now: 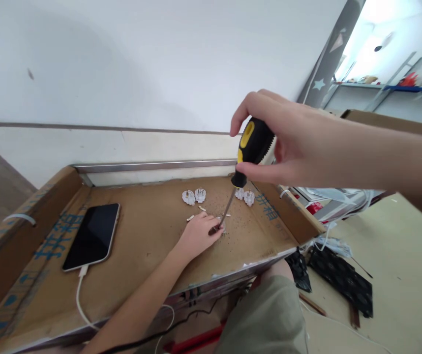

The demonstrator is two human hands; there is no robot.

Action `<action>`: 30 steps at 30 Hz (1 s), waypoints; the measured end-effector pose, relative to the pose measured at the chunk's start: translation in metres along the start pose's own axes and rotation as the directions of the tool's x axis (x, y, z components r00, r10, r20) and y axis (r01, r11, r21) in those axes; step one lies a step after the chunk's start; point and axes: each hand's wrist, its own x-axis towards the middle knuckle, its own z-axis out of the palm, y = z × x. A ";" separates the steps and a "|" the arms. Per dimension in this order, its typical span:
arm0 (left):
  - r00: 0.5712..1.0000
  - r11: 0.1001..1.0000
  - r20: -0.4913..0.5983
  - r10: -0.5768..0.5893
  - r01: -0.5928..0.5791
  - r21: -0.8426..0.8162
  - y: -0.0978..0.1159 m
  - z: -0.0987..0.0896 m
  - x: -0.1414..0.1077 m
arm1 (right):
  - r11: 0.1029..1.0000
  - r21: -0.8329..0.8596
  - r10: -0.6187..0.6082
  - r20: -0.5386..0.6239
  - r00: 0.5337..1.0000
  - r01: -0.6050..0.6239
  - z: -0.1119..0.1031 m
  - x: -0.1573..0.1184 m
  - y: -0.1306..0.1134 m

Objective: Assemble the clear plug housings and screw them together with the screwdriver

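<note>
My right hand (270,137) grips a black and yellow screwdriver (257,141) by its handle, fingers wrapped over the top. The shaft slants down and left to my left hand (199,233), which rests on the cardboard surface (140,236). Its fingers are pressed together around a small dark brown piece (214,229) at the screwdriver's tip; a bit of something pale shows beside it. Behind the hands lie white plug-like parts with metal pins, one pair in the middle (200,195) and another pair (249,197) to the right. Small pale strips (202,209) lie near my left hand.
A phone (94,236) with a white cable (80,300) lies on the left of the cardboard. Raised cardboard edges (67,184) border the sides, and a white wall (122,64) stands behind. Black packaging (340,278) and wood pieces lie on the floor at right.
</note>
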 end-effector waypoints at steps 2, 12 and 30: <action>1.000 1.000 0.001 0.000 0.000 0.010 0.000 0.000 0.000 | 0.996 0.091 0.001 0.069 0.998 -0.007 -0.002 0.001 0.008; 1.000 1.000 -0.005 -0.018 0.018 -0.019 0.000 0.001 -0.001 | 0.996 -0.063 -0.051 0.172 0.984 0.063 -0.011 0.002 0.009; 0.999 0.999 0.011 -0.045 0.045 -0.012 0.003 0.000 0.000 | 0.990 -0.142 -0.023 -0.019 1.000 0.020 -0.005 0.014 0.022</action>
